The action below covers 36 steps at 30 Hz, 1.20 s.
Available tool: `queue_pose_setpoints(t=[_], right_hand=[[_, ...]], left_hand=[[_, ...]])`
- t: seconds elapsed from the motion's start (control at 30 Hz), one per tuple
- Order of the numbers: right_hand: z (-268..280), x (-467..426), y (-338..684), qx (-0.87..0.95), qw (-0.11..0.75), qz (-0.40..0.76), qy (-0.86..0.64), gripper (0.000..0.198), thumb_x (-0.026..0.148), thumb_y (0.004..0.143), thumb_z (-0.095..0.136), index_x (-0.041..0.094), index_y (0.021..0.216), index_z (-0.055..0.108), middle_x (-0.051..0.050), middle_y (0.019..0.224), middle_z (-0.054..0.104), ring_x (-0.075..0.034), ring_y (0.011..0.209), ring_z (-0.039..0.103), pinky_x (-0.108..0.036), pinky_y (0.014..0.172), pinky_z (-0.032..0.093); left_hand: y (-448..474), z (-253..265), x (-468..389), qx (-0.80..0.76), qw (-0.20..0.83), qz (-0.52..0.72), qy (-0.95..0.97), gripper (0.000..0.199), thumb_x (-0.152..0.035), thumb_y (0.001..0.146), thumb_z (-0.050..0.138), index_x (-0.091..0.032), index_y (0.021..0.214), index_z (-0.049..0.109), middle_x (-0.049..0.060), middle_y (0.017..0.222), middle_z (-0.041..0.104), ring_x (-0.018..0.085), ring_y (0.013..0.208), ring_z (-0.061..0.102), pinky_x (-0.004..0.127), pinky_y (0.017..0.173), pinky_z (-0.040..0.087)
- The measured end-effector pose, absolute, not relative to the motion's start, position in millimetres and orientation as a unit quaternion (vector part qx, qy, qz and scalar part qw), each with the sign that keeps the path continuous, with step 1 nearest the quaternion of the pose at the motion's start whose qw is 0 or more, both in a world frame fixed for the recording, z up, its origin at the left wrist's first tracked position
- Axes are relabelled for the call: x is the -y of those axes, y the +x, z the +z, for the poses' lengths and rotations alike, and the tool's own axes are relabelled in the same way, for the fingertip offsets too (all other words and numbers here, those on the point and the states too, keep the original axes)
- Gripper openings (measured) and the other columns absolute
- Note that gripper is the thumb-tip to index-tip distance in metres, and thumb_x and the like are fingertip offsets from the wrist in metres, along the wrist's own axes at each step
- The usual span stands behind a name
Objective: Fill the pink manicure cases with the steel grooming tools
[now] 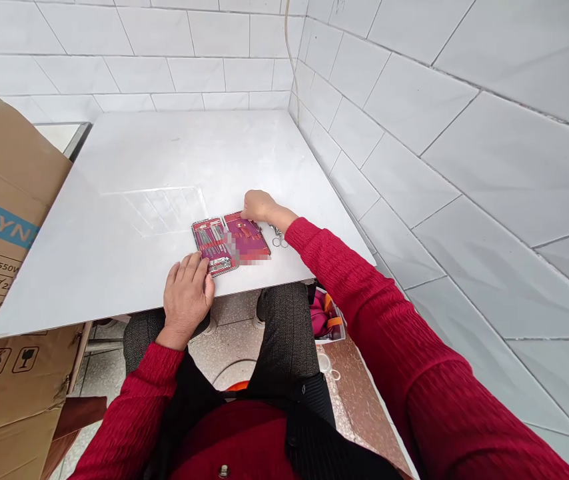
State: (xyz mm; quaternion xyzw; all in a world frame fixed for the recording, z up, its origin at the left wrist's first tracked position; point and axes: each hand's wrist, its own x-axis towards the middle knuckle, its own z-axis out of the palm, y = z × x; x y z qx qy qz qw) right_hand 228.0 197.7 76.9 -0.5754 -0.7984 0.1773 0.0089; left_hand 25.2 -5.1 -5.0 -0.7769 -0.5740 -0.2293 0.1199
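A small manicure set case (247,250) lies unfolded near the table's front edge. Slim metal tools (209,240) are strapped side by side in its left half, with nail clippers (219,264) across the bottom. The right half is purple with a red border. My left hand (187,293) rests at the case's lower left corner, its fingers stretched out and touching the edge. At the top of the right half, my right hand (258,205) has its fingers curled in a pinch; what is between them is hidden. Small scissors (279,241) lie just right of the case, partly behind my sleeve.
The white table (139,160) meets tiled walls at the back and right. A clear plastic sheet or tray (159,207) lies left of the case. Large cardboard boxes (9,187) stand at the left edge. Below the table at right is a container (332,317) with magenta items.
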Motion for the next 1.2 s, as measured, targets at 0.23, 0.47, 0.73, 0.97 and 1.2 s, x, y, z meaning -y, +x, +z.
queue_pose_setpoints(t=[0.23, 0.47, 0.73, 0.97, 1.2], right_hand=[[81.5, -193.4, 220.6, 0.815, -0.055, 0.151, -0.557, 0.004, 0.012, 0.081, 0.071, 0.01, 0.081, 0.074, -0.01, 0.069, 0.072, -0.025, 0.076, 0.072, -0.034, 0.076, 0.058], [76.7, -198.5, 237.0, 0.76, 0.065, 0.306, -0.57, 0.024, 0.01, 0.083, 0.069, 0.013, 0.06, 0.066, -0.005, 0.055, 0.065, -0.012, 0.051, 0.058, -0.025, 0.059, 0.053], [63.1, -187.7, 259.3, 0.645, 0.2, 0.492, -0.549, 0.02, 0.006, 0.083, 0.073, 0.011, 0.068, 0.061, -0.003, 0.06, 0.068, -0.006, 0.044, 0.056, -0.017, 0.039, 0.037], [72.0, -186.8, 238.4, 0.765, 0.085, 0.276, -0.576, 0.02, 0.007, 0.08, 0.075, 0.013, 0.064, 0.065, -0.004, 0.055, 0.063, -0.017, 0.061, 0.065, -0.027, 0.062, 0.053], [80.0, -195.4, 211.4, 0.776, -0.039, 0.219, -0.59, 0.011, 0.0, 0.077, 0.073, 0.01, 0.072, 0.069, -0.006, 0.05, 0.06, -0.027, 0.068, 0.07, -0.037, 0.072, 0.058]], left_hand=[[25.5, -5.3, 5.5, 0.577, 0.098, -0.238, -0.775, 0.041, -0.026, 0.101, 0.041, -0.011, 0.133, 0.063, 0.019, 0.145, 0.06, 0.034, 0.136, 0.055, 0.051, 0.115, 0.037], [25.7, -5.6, 5.5, 0.58, 0.068, -0.255, -0.771, 0.042, -0.026, 0.099, 0.043, -0.015, 0.135, 0.062, 0.018, 0.147, 0.059, 0.033, 0.139, 0.053, 0.052, 0.117, 0.035], [26.6, -4.8, 5.7, 0.582, 0.067, -0.249, -0.771, 0.042, -0.027, 0.099, 0.043, -0.014, 0.134, 0.062, 0.018, 0.147, 0.059, 0.034, 0.139, 0.052, 0.052, 0.117, 0.035], [25.8, -5.7, 5.6, 0.582, 0.081, -0.242, -0.773, 0.042, -0.027, 0.1, 0.042, -0.014, 0.135, 0.062, 0.018, 0.147, 0.059, 0.033, 0.139, 0.053, 0.051, 0.117, 0.035], [25.4, -7.1, 5.3, 0.58, 0.093, -0.239, -0.773, 0.041, -0.026, 0.1, 0.041, -0.014, 0.134, 0.061, 0.018, 0.147, 0.059, 0.033, 0.138, 0.053, 0.05, 0.117, 0.036]])
